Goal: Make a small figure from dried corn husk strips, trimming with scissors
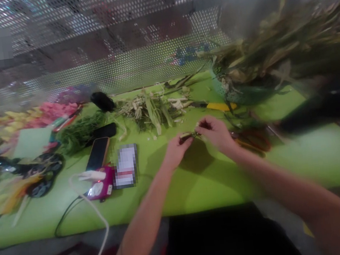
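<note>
Over the green tabletop (208, 189), my left hand (178, 147) and my right hand (216, 134) almost meet, fingers pinched. Between them runs a small plant stem (193, 133), yellowish green and blurred; both hands grip it. Just beyond lies a loose pile of dry husks and stalks (152, 111). A cutter with a yellow handle (221, 106) rests behind my right hand. Scissors with orange handles (253, 140), partly hidden by my right wrist, lie to its right.
At the right back, a green basket (230, 91) overflows with long dry leaves (272, 48). Left stand phones (98, 152), a magenta device (103, 187) with a white cable (98, 213), green fibres (79, 132) and pink pieces (58, 112). A perforated metal panel (137, 65) borders the back.
</note>
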`<state>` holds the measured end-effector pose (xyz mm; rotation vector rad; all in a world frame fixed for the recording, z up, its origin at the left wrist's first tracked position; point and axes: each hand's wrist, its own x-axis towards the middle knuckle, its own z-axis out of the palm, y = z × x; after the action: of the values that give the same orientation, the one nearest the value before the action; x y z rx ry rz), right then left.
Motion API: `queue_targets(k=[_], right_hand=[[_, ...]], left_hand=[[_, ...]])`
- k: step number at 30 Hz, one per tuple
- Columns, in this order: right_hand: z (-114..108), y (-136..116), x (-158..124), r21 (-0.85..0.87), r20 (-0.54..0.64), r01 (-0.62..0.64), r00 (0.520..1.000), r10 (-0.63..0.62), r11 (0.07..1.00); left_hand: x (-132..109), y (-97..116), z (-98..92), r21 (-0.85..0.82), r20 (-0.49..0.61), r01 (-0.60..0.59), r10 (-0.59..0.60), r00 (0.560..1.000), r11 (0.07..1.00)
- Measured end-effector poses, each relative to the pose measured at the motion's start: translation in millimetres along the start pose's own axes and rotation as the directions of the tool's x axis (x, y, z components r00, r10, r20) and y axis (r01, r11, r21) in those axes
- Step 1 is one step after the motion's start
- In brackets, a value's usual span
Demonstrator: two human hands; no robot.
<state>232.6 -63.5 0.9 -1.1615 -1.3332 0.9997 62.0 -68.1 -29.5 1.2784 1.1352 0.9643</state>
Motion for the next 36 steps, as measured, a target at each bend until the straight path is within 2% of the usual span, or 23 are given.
queue_targets(k=[5, 10, 13, 18, 20, 23, 28, 33, 36], right_hand=[[0, 0, -1, 0.018, 0.023, -0.019, 1.000, 0.019, 1.000], [0, 2, -1, 0.037, 0.040, -0.037, 0.999, 0.035, 0.999], [0, 6, 1, 0.031, 0.045, -0.027, 0.999, 0.026, 0.999], [-5, 7, 5, 0.002, 0.066, -0.025, 0.998, 0.025, 1.000], [-7, 6, 6, -0.025, 0.079, -0.020, 0.997, 0.022, 0.999], [-7, 4, 6, -0.034, 0.093, -0.013, 0.996, 0.016, 0.999], [-4, 5, 5, 0.036, 0.098, -0.007, 0.995, 0.004, 0.999], [-4, 6, 5, 0.036, 0.115, -0.041, 0.993, 0.036, 0.999], [-4, 7, 4, 0.006, 0.134, -0.027, 0.991, 0.026, 1.000]], left_hand=[[-1, -4, 2.0, -0.030, 0.002, -0.017, 0.017, 1.000, 0.999], [-2, -8, 10.8, -0.149, -0.039, -0.013, 0.007, 0.999, 0.989], [0, -10, 14.2, -0.142, -0.050, 0.011, -0.019, 0.999, 0.990], [-1, 0, 2.5, -0.165, 0.055, 0.082, -0.074, 0.996, 0.983], [-3, 7, -6.0, -0.189, 0.051, 0.069, -0.060, 0.997, 0.980], [-3, 14, -15.4, -0.124, -0.023, 0.006, -0.009, 1.000, 0.992], [0, 9, -16.7, 0.085, -0.062, 0.004, 0.001, 0.998, 0.996], [1, 10, -15.5, 0.139, -0.088, -0.086, 0.099, 0.991, 0.987], [0, 16, -15.3, 0.174, -0.076, -0.098, 0.113, 0.991, 0.980]])
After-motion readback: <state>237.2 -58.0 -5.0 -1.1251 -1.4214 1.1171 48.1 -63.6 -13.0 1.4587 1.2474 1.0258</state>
